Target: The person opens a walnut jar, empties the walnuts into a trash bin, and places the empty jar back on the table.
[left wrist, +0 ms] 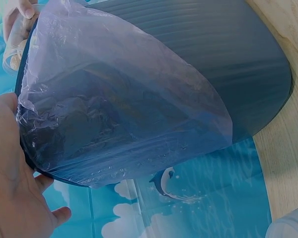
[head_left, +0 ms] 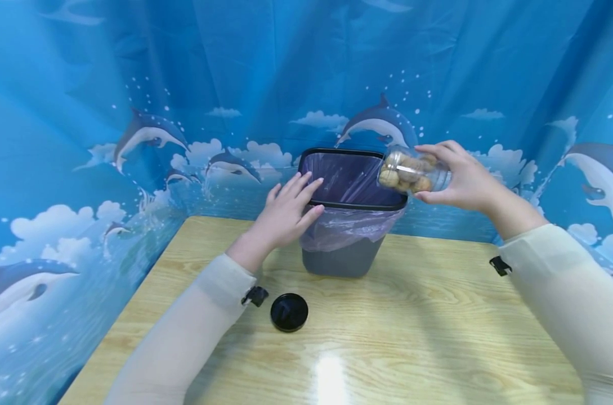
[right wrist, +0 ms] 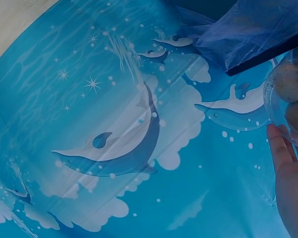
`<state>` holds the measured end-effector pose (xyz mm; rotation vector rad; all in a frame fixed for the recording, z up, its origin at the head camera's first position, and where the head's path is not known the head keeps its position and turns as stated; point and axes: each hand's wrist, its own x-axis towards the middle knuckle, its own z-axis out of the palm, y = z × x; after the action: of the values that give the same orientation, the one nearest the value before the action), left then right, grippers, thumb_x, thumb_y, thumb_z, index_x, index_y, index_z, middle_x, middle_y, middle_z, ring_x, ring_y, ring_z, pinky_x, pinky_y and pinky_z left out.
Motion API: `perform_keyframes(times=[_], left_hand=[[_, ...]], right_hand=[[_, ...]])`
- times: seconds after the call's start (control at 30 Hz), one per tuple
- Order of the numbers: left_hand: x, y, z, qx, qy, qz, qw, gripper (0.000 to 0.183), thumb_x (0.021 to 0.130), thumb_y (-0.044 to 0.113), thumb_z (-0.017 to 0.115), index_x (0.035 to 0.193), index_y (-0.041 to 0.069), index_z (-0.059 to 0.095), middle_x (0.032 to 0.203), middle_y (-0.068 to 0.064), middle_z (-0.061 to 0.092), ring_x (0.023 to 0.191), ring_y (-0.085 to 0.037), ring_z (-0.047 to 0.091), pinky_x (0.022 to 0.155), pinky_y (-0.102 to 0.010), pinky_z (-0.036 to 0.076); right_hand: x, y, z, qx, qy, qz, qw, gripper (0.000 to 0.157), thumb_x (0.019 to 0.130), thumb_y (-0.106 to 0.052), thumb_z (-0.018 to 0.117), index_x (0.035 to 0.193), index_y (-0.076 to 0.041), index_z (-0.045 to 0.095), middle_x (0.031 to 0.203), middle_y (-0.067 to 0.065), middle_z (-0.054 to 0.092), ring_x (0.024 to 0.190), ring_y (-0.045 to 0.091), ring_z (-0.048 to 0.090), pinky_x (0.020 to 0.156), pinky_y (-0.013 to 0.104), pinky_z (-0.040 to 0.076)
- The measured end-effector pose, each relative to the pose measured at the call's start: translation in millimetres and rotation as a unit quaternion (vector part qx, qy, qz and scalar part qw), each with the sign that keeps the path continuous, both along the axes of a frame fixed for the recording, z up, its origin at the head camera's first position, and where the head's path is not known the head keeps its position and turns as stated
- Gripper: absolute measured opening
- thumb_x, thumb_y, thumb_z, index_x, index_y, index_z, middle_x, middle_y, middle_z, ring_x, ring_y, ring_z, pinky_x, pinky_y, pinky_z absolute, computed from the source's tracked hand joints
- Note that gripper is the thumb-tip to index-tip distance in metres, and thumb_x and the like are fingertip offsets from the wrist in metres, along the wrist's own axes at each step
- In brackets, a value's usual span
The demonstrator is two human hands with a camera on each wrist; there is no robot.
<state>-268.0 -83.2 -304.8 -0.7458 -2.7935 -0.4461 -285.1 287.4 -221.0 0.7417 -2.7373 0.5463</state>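
A grey bin (head_left: 339,261) with a black rim stands at the back of the table, lined with a purple-tinted bag (left wrist: 114,104) folded over its edge. My left hand (head_left: 288,216) rests at the bin's left rim, fingers spread and mostly straight. With my right hand (head_left: 463,179) I grip the base end of a clear jar (head_left: 407,170), tipped on its side over the bin's right rim. Its mouth points left toward the bin's inside. Round light-brown pieces, walnut-like, fill much of the jar and also show in the right wrist view (right wrist: 288,82).
A round black lid (head_left: 289,312) lies on the wooden table (head_left: 412,337) near my left wrist. Behind the bin hangs a blue curtain (head_left: 286,67) printed with dolphins. The edge of a clear container (left wrist: 289,225) shows at the left wrist view's lower right corner.
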Motion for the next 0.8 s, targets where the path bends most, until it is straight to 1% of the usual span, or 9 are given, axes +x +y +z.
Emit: perform_keyframes(times=[0.2, 0.4, 0.5, 0.67, 0.8], left_hand=[[-0.6, 0.0, -0.4, 0.0, -0.003, 0.001, 1.0, 0.068, 0.102, 0.065, 0.02, 0.162, 0.033, 0.009, 0.168, 0.001, 0.006, 0.154, -0.021, -0.002, 0.12, -0.059, 0.003], [1.2, 0.0, 0.7, 0.001, -0.004, 0.002, 1.0, 0.067, 0.103, 0.064, 0.021, 0.162, 0.034, 0.009, 0.168, 0.001, 0.007, 0.154, -0.021, -0.002, 0.12, -0.059, 0.004], [1.5, 0.0, 0.8, 0.001, -0.004, 0.003, 1.0, 0.067, 0.103, 0.063, 0.021, 0.162, 0.033, 0.009, 0.168, 0.0, 0.007, 0.154, -0.022, -0.001, 0.119, -0.059, 0.004], [1.1, 0.2, 0.5, 0.003, -0.001, 0.001, 1.0, 0.068, 0.103, 0.063, 0.021, 0.162, 0.031, 0.01, 0.168, 0.0, 0.008, 0.154, -0.023, 0.0, 0.119, -0.06, 0.005], [1.4, -0.1, 0.2, 0.005, -0.003, 0.001, 1.0, 0.068, 0.103, 0.063, 0.021, 0.162, 0.032, 0.01, 0.168, 0.0, 0.008, 0.154, -0.021, -0.002, 0.119, -0.059, 0.004]], right_hand=[[1.6, -2.4, 3.0, 0.007, 0.003, 0.007, 1.0, 0.09, 0.079, -0.032, 0.085, 0.155, -0.027, 0.037, 0.135, 0.015, 0.042, 0.117, 0.038, 0.044, 0.085, 0.065, 0.042], [1.3, -4.3, 5.2, 0.023, 0.006, 0.011, 1.0, 0.09, 0.08, -0.033, 0.085, 0.156, -0.026, 0.037, 0.137, 0.016, 0.041, 0.114, 0.038, 0.046, 0.081, 0.062, 0.044], [1.1, -5.0, 6.7, 0.03, 0.006, 0.014, 0.999, 0.09, 0.08, -0.033, 0.085, 0.156, -0.025, 0.037, 0.137, 0.016, 0.042, 0.115, 0.038, 0.046, 0.081, 0.061, 0.044], [1.4, -6.4, 9.5, 0.036, 0.007, 0.02, 0.999, 0.089, 0.08, -0.032, 0.085, 0.155, -0.022, 0.039, 0.137, 0.017, 0.041, 0.118, 0.04, 0.045, 0.084, 0.064, 0.044], [2.0, -8.1, 11.4, 0.04, 0.006, 0.021, 0.999, 0.088, 0.079, -0.031, 0.085, 0.154, -0.022, 0.04, 0.138, 0.017, 0.041, 0.12, 0.041, 0.045, 0.085, 0.065, 0.044]])
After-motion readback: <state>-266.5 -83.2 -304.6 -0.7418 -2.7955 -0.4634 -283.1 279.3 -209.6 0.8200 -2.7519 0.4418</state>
